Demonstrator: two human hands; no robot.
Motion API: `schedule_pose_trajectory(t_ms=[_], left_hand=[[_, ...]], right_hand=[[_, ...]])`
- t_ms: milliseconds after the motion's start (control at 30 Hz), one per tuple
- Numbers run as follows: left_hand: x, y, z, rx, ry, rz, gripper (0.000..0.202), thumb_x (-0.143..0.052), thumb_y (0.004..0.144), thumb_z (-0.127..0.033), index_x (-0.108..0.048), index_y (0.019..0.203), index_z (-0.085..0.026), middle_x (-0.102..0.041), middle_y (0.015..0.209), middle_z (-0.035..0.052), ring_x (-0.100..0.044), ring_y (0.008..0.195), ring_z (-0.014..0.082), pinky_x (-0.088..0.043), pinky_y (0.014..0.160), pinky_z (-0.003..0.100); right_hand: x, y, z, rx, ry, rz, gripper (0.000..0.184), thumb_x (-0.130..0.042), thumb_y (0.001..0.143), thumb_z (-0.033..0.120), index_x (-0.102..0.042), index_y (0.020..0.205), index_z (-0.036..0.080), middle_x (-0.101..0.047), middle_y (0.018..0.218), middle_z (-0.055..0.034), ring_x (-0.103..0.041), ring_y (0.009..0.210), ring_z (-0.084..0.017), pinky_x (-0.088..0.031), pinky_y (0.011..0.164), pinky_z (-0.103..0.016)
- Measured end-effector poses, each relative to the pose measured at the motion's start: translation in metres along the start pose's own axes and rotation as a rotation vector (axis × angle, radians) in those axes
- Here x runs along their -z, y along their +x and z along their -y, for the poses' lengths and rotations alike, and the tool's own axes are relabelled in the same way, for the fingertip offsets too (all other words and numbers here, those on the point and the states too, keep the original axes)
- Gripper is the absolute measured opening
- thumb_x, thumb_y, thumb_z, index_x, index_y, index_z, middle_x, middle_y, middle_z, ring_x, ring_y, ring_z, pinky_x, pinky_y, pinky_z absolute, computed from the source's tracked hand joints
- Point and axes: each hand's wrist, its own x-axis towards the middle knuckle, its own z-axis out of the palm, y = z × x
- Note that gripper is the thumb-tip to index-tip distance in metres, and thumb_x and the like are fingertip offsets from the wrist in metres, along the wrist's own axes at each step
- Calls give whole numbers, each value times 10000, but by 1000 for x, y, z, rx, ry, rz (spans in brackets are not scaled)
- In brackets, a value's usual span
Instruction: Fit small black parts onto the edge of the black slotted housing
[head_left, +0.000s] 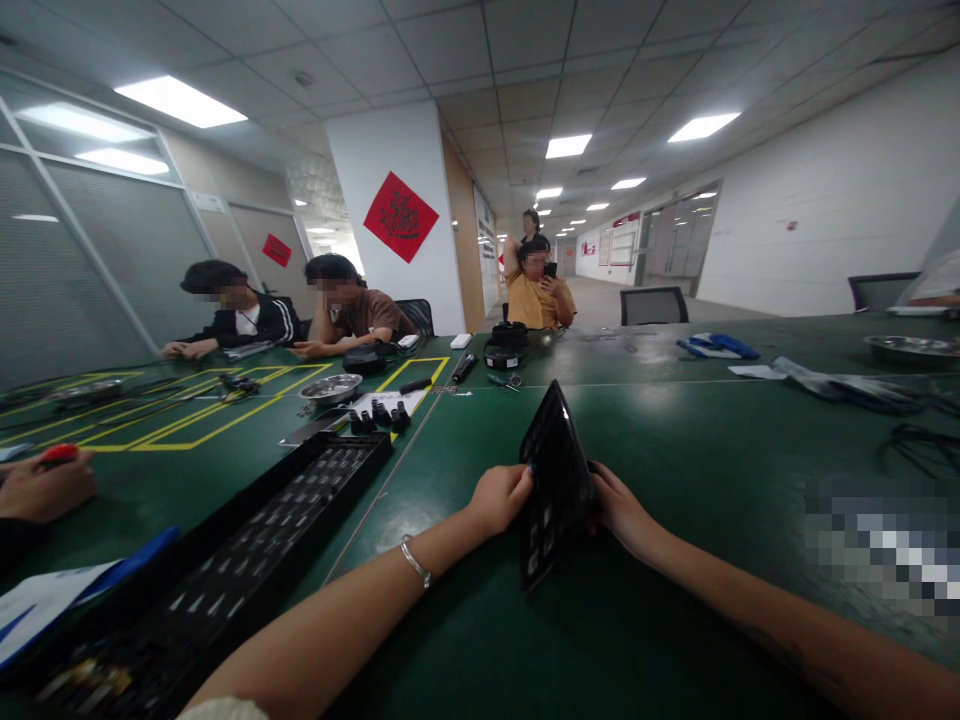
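A black flat rectangular panel [553,490] stands steeply tilted above the green table, its edge glossy and several small lighter patches on its face. Whether it is a tablet or a plastic part I cannot tell. My left hand [501,498] grips its left side, thumb pressed on the face. On the opposite side, my right hand [621,508] is closed around the edge, its fingertips partly hidden behind the panel. Left of my left arm lies a long black tray [262,540] with rows of small pale pieces.
Beyond the tray stand several black cylindrical parts [379,416] and a metal bowl [330,389]. A black case [506,345] and small tools [504,381] lie ahead. Plastic bags [840,385] are at right. Another person's hand [49,487] holds something red at left; several people sit beyond.
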Motion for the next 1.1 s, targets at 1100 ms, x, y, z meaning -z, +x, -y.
schedule_pose_trajectory(t_ms=[1100], left_hand=[[3, -3, -2, -14, 177, 35, 333, -250, 876, -295, -536, 762, -169, -608, 739, 56, -574, 722, 197, -372, 636, 250]], right_hand=[[1, 1, -3, -2, 10, -23, 408, -508, 767, 485, -437, 1021, 174, -562, 625, 17, -539, 441, -122, -393, 370, -228]])
